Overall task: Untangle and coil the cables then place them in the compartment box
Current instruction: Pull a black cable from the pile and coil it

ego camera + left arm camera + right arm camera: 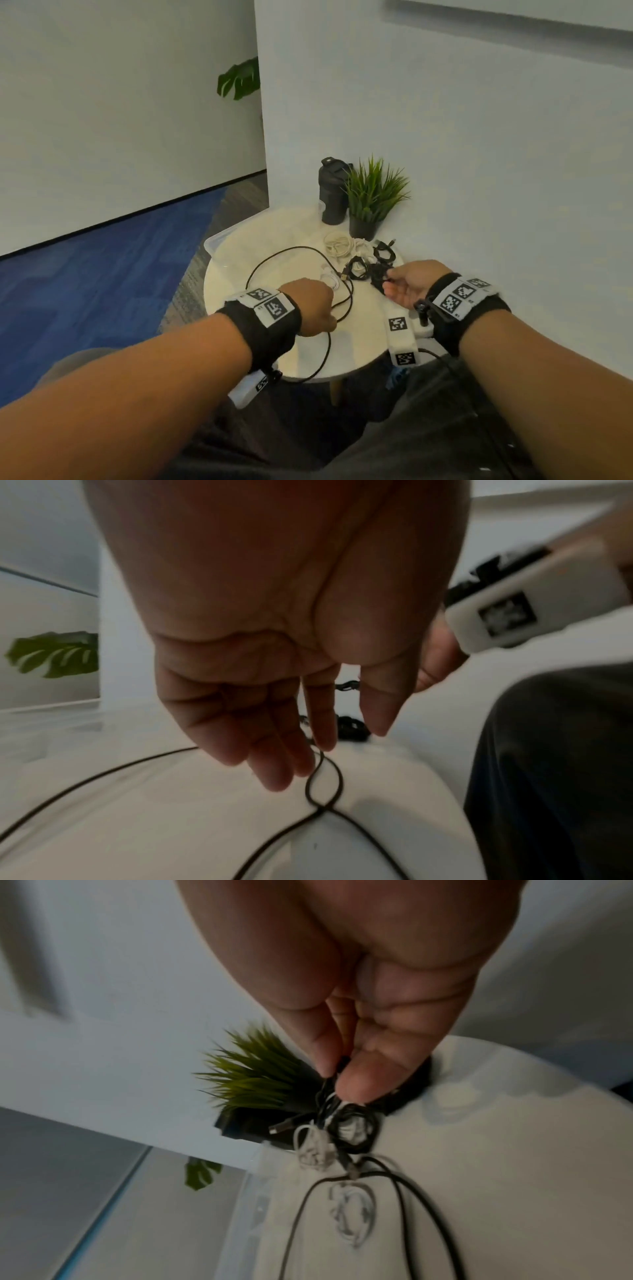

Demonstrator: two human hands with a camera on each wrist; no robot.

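Observation:
A long black cable [284,251] lies in wide loops across the round white table [356,346]. My left hand [313,305] hovers over it near the front. In the left wrist view its fingers [274,750] point down, fairly straight, with their tips touching a twist in that cable [323,791]. My right hand [390,275] pinches a small black coiled cable [352,1123] between thumb and forefinger [363,1077]. More black coils [383,255] and white coils [337,245] lie behind. The clear compartment box [214,241] sits at the table's back left.
A black tumbler [331,192] and a potted green plant [371,195] stand at the table's back edge against the white wall. A small white cable [329,275] lies between my hands. Blue carpet lies to the left.

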